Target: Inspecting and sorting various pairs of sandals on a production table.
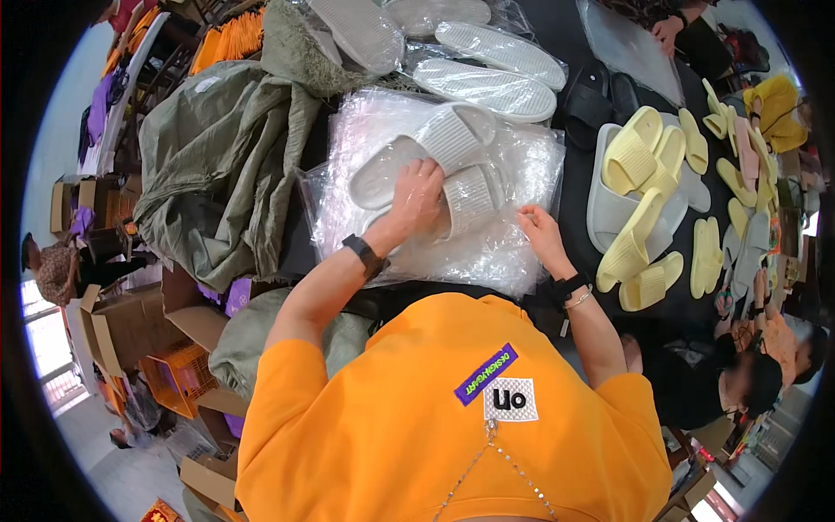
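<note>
A pair of pale grey slides, one (457,139) above the other (471,202), lies on a stack of clear plastic bags (348,148) in front of me. My left hand (416,198) rests on the pair, its bent fingers gripping near the upper slide's strap. Clear film seems to surround part of the pair; I cannot tell whether both slides are fully inside it. To the right of them, my right hand (541,235) pinches its fingertips together at the loose edge of a clear plastic bag (522,178).
Bagged white slides (500,65) lie at the far side. Black slides (588,100) and several yellow slides (632,239) sit to the right. A green woven sack (217,165) is heaped at left, above open cardboard boxes (130,331). Other people (731,383) are at the right.
</note>
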The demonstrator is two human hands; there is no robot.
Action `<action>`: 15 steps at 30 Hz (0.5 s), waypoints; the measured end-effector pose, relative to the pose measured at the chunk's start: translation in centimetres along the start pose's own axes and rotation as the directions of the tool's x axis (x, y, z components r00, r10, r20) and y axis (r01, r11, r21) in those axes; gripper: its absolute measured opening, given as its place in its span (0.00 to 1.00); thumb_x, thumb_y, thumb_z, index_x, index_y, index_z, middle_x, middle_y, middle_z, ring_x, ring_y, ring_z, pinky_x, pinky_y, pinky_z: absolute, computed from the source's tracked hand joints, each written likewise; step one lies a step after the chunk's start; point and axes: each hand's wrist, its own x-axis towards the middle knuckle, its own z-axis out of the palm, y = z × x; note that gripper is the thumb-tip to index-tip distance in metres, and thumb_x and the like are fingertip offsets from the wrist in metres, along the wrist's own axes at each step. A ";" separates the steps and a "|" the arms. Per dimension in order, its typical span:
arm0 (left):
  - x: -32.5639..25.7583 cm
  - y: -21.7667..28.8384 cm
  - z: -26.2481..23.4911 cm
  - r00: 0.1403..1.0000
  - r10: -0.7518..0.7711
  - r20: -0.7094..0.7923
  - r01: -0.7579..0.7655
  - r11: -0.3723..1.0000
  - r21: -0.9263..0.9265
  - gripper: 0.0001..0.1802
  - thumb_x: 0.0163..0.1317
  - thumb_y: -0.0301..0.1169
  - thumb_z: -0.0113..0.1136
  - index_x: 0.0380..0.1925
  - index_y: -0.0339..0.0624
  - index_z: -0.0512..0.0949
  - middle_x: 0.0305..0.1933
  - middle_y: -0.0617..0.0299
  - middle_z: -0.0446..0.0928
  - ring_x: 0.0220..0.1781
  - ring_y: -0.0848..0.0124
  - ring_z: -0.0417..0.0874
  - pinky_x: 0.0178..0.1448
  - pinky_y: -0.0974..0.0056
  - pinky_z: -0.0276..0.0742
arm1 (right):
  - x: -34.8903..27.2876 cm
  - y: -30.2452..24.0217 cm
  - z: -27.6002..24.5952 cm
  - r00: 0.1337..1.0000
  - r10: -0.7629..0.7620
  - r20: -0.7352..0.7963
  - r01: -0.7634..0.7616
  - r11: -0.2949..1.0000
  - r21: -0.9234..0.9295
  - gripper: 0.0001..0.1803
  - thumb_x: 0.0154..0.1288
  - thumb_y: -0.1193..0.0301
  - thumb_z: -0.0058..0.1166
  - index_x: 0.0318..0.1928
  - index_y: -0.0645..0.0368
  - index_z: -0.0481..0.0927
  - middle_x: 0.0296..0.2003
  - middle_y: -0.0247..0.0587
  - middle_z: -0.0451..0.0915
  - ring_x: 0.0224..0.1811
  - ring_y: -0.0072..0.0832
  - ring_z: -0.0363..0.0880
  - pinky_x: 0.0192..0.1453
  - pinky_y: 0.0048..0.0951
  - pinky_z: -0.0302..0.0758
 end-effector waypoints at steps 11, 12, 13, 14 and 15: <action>-1.4 -1.5 0.5 0.990 0.119 0.070 -0.110 0.987 -0.117 0.16 0.41 0.23 0.55 0.35 0.38 0.71 0.38 0.55 0.71 0.44 0.54 0.70 0.46 0.57 0.66 | 0.2 0.8 -1.2 0.990 0.066 -0.122 -0.067 0.998 -0.003 0.04 0.64 0.72 0.47 0.35 0.60 0.72 0.22 0.25 0.69 0.23 0.12 0.64 0.27 0.16 0.62; -1.9 -2.4 0.6 0.988 0.051 0.148 -0.036 0.994 -0.104 0.16 0.42 0.24 0.55 0.35 0.38 0.71 0.38 0.55 0.71 0.44 0.54 0.70 0.46 0.57 0.65 | 0.4 2.0 -1.7 0.985 0.013 -0.173 -0.017 1.000 -0.022 0.04 0.64 0.72 0.47 0.35 0.60 0.72 0.22 0.26 0.70 0.23 0.12 0.64 0.27 0.16 0.63; -2.7 -3.9 0.9 0.975 -0.022 0.223 0.041 0.996 -0.081 0.15 0.42 0.25 0.55 0.35 0.38 0.71 0.39 0.54 0.71 0.44 0.54 0.70 0.46 0.57 0.65 | 0.5 3.0 -2.3 0.990 0.023 -0.141 -0.019 0.999 0.030 0.04 0.64 0.73 0.47 0.34 0.60 0.72 0.24 0.26 0.70 0.24 0.12 0.65 0.28 0.16 0.63; -3.3 -4.9 0.5 0.950 -0.092 0.299 0.113 0.992 -0.056 0.15 0.43 0.26 0.55 0.35 0.38 0.71 0.39 0.53 0.71 0.44 0.54 0.69 0.47 0.57 0.65 | 0.1 2.4 -2.2 0.988 0.046 -0.145 -0.037 0.997 0.063 0.04 0.64 0.73 0.47 0.34 0.60 0.72 0.23 0.26 0.69 0.24 0.12 0.65 0.27 0.16 0.63; -4.2 -5.8 -0.1 0.970 -0.063 0.235 0.072 0.997 -0.031 0.15 0.43 0.27 0.55 0.35 0.38 0.71 0.39 0.53 0.71 0.44 0.54 0.69 0.47 0.56 0.64 | -0.3 1.7 -2.3 0.987 0.069 -0.149 -0.055 0.994 0.095 0.04 0.64 0.73 0.47 0.34 0.60 0.72 0.23 0.26 0.69 0.24 0.12 0.65 0.27 0.16 0.63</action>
